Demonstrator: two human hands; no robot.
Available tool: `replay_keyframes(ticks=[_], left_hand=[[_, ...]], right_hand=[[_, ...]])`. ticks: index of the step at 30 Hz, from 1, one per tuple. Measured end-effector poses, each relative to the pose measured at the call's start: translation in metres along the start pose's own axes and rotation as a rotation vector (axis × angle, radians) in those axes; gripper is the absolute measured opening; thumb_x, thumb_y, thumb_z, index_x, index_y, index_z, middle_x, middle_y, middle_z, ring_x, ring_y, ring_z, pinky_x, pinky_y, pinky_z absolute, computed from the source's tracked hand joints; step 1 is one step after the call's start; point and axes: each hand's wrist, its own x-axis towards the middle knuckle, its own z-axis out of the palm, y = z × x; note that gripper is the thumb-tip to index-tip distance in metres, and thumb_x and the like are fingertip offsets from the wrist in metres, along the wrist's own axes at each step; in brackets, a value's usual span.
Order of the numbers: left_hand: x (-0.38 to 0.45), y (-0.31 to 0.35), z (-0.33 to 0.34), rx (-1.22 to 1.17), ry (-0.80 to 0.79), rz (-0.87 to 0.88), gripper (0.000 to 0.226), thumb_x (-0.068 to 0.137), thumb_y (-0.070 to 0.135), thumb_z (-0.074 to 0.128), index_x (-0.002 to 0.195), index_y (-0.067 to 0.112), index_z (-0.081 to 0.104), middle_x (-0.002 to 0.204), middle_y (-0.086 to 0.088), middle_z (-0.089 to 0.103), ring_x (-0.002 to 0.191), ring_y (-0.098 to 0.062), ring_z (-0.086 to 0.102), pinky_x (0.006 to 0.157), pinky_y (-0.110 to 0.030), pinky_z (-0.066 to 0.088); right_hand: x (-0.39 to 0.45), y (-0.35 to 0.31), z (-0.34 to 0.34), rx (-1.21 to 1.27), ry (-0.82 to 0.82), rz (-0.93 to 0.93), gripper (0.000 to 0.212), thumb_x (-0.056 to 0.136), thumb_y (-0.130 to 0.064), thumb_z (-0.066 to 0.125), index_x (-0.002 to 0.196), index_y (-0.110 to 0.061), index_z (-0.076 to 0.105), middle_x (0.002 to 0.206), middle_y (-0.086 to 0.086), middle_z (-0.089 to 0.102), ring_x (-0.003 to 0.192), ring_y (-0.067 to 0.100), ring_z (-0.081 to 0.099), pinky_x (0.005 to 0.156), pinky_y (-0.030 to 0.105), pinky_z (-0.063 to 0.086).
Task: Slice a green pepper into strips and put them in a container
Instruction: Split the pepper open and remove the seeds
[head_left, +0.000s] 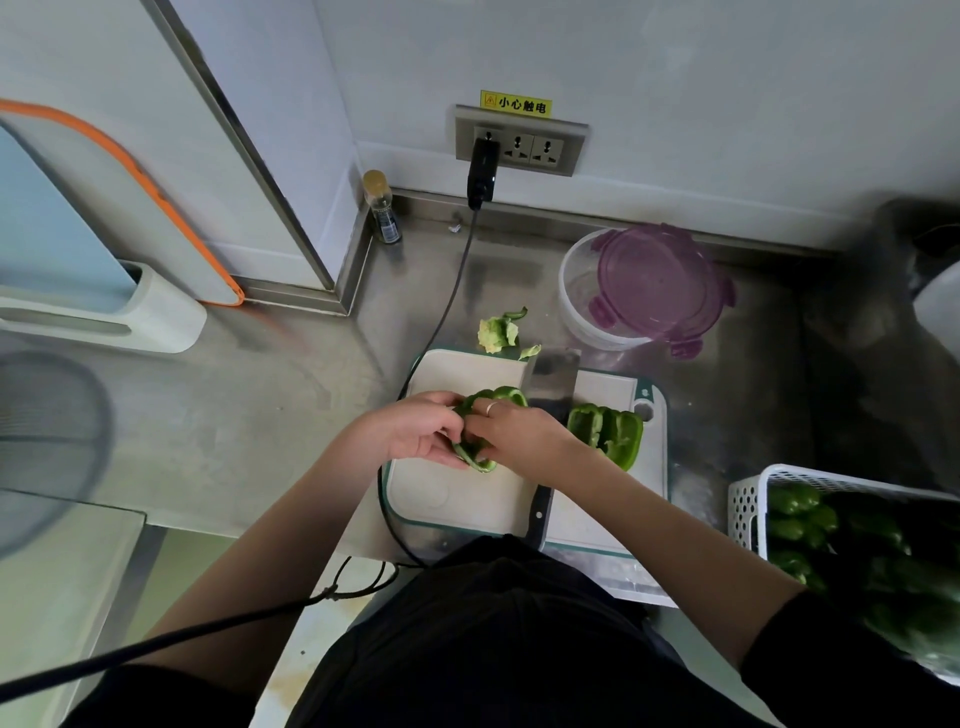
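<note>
A white cutting board (467, 493) with a teal rim lies on the steel counter. Over it, my left hand (418, 434) and my right hand (514, 434) both grip one green pepper half (496, 396), hollow side partly hidden by my fingers. The other pepper half (608, 434) lies cut side up on the board's right part. A cleaver (551, 387) rests flat on the board between the halves, its black handle (537, 514) pointing toward me. A clear round container (576, 306) stands behind the board with a purple lid (657, 283) leaning on it.
Pepper core and scraps (501, 332) lie just behind the board. A white basket (748, 506) of green peppers stands at the right. A small bottle (383, 208) stands in the back corner. A black cable (441, 322) runs from the wall socket past the board's left edge.
</note>
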Motion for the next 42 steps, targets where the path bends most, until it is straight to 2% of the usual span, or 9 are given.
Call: replay_keyframes(ticks=[9,13,18,23,26,29,31,35,42], left_hand=[[0.008,0.004,0.000,0.055,0.036,0.020,0.050,0.084,-0.015,0.040,0.127,0.009,0.046,0.118,-0.024,0.057,0.096,-0.040,0.065,0.080,-0.041,0.057],[0.015,0.007,0.002,0.050,0.060,0.015,0.048,0.083,-0.015,0.037,0.124,0.008,0.047,0.112,-0.023,0.059,0.090,-0.038,0.067,0.077,-0.040,0.058],[0.017,0.007,-0.013,-0.081,0.105,-0.022,0.047,0.084,-0.013,0.031,0.124,0.004,0.050,0.108,-0.023,0.060,0.090,-0.037,0.067,0.073,-0.042,0.059],[0.015,0.006,-0.017,-0.025,0.081,-0.044,0.054,0.083,-0.013,0.032,0.128,0.009,0.050,0.122,-0.023,0.056,0.100,-0.038,0.064,0.075,-0.042,0.058],[0.016,0.007,-0.013,0.022,0.106,-0.024,0.056,0.083,-0.012,0.032,0.131,0.013,0.048,0.122,-0.020,0.056,0.100,-0.036,0.064,0.076,-0.041,0.058],[0.019,0.008,-0.008,0.084,0.106,0.042,0.057,0.084,-0.009,0.035,0.132,0.019,0.045,0.124,-0.014,0.055,0.100,-0.032,0.064,0.080,-0.038,0.057],[0.021,0.011,-0.003,0.126,0.071,0.083,0.056,0.087,-0.007,0.038,0.134,0.023,0.042,0.125,-0.011,0.053,0.098,-0.028,0.065,0.082,-0.035,0.056],[0.033,0.014,0.007,0.335,0.131,0.165,0.052,0.089,-0.002,0.043,0.137,0.017,0.039,0.127,-0.011,0.051,0.102,-0.025,0.061,0.075,-0.031,0.056],[0.028,0.014,0.008,1.047,0.566,0.670,0.042,0.094,0.021,0.052,0.134,0.010,0.048,0.133,-0.009,0.050,0.120,-0.022,0.049,0.102,-0.029,0.037]], right_hand=[[0.001,0.002,-0.004,0.122,-0.078,0.049,0.021,0.094,-0.019,0.046,0.111,-0.014,0.058,0.113,0.006,0.057,0.101,0.023,0.057,0.078,0.035,0.050],[0.005,0.001,-0.004,-0.061,-0.139,0.019,0.036,0.090,-0.004,0.051,0.125,-0.007,0.050,0.123,0.011,0.052,0.111,0.027,0.053,0.077,0.035,0.047],[-0.007,0.021,0.007,-0.023,0.283,-0.108,0.067,0.039,0.013,0.078,0.100,-0.006,0.057,0.091,0.015,0.061,0.073,0.031,0.063,0.041,0.031,0.051],[0.012,0.050,-0.029,0.528,0.544,0.449,0.017,0.094,-0.005,0.049,0.109,-0.010,0.055,0.104,0.011,0.061,0.084,0.026,0.062,0.070,0.039,0.053],[-0.012,0.065,-0.030,0.740,0.605,0.651,0.020,0.096,-0.010,0.047,0.113,-0.015,0.056,0.107,0.006,0.064,0.089,0.019,0.062,0.073,0.034,0.052],[-0.063,0.066,0.003,0.620,0.714,0.913,0.018,0.093,-0.017,0.055,0.111,-0.014,0.052,0.109,0.008,0.059,0.097,0.026,0.057,0.073,0.033,0.047],[-0.085,0.062,0.027,0.568,0.543,1.038,0.031,0.092,-0.028,0.057,0.117,-0.015,0.045,0.119,0.015,0.050,0.110,0.036,0.049,0.082,0.043,0.047],[-0.086,0.058,0.045,0.814,0.317,1.105,0.046,0.098,-0.024,0.045,0.140,-0.016,0.028,0.110,0.019,0.056,0.096,0.039,0.057,0.075,0.042,0.049],[-0.093,0.056,0.014,0.780,0.684,0.996,0.024,0.097,-0.017,0.049,0.119,-0.008,0.048,0.076,-0.001,0.056,0.063,0.014,0.055,0.054,0.026,0.042]])
